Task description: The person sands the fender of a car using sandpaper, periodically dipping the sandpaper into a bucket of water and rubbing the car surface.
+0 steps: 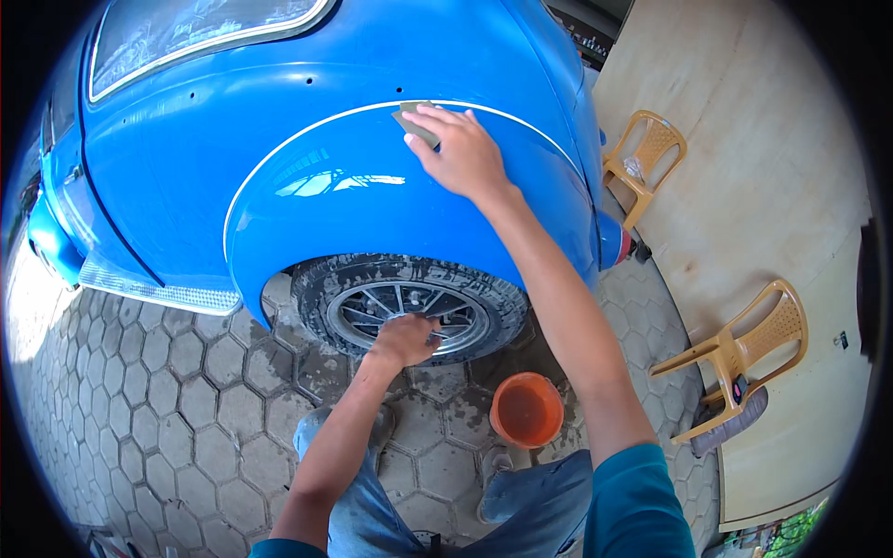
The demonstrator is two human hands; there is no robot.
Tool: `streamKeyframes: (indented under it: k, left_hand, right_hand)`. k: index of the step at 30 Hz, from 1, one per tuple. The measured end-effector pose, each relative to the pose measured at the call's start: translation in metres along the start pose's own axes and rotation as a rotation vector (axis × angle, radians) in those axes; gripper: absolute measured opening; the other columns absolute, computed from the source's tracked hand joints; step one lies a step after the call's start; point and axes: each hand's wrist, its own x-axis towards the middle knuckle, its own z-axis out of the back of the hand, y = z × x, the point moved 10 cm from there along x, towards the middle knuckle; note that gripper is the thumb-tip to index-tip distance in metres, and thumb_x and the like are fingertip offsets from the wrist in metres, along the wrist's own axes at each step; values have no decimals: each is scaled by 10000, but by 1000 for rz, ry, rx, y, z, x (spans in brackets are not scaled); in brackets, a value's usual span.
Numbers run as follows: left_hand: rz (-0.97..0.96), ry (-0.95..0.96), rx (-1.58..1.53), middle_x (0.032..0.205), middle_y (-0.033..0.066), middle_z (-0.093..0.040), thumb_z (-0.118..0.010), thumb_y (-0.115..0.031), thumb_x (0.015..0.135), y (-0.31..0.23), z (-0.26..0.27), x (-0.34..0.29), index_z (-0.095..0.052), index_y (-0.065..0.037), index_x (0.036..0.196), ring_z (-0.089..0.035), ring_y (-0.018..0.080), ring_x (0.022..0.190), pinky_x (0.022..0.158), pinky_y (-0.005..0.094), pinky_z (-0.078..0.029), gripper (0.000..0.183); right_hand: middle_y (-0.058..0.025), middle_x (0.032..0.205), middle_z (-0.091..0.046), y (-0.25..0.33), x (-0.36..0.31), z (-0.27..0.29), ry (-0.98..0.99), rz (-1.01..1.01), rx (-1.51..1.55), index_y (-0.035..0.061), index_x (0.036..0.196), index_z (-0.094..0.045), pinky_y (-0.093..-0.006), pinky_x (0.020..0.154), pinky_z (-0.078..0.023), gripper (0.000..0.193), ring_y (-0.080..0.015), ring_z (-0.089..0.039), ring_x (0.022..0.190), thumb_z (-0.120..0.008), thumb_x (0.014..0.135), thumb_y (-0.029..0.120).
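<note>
My right hand (458, 152) presses a small greenish-grey sheet of sandpaper (416, 125) flat on the blue rear fender (349, 209) of a car. The sheet's top edge reaches the white trim line (358, 112) along the fender's arch. Below, my left hand (406, 340) is curled in front of the lower part of the wheel (372, 299). Its inner side is hidden, so I cannot make out whether anything is in it. Wet-looking patches show on the tyre.
An orange bucket (526, 410) of murky liquid stands on the hexagonal paving (200, 414), by my legs. Two yellow plastic chairs (648, 149) are at the right, along a large pale panel (744, 177). The car's running board (158, 291) juts out at the left.
</note>
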Motion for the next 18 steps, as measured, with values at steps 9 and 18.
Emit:
streamKeyframes:
  k: [9,18]
  left_hand:
    - [224,8,37,1064,135,-669,-580,-365,873,103,1,-55,-640,-153,1140,-628,312,1024,888,439,-500,347]
    - [449,137,137,1095,138,-665,-559,-401,845,176,-23,-118,-663,-174,1124,-616,317,1053,927,432,-486,374]
  right_hand:
    - [-70,1187,-648,36,-1,-9,1,109,94,149,1116,-693,-389,1019,-420,249,-268,-560,1177,-563,923,239]
    - [-107,1185,-642,66,14,-33,38,246,-3,89,1104,-687,-393,1046,-394,259,-264,-540,1205,-535,933,212]
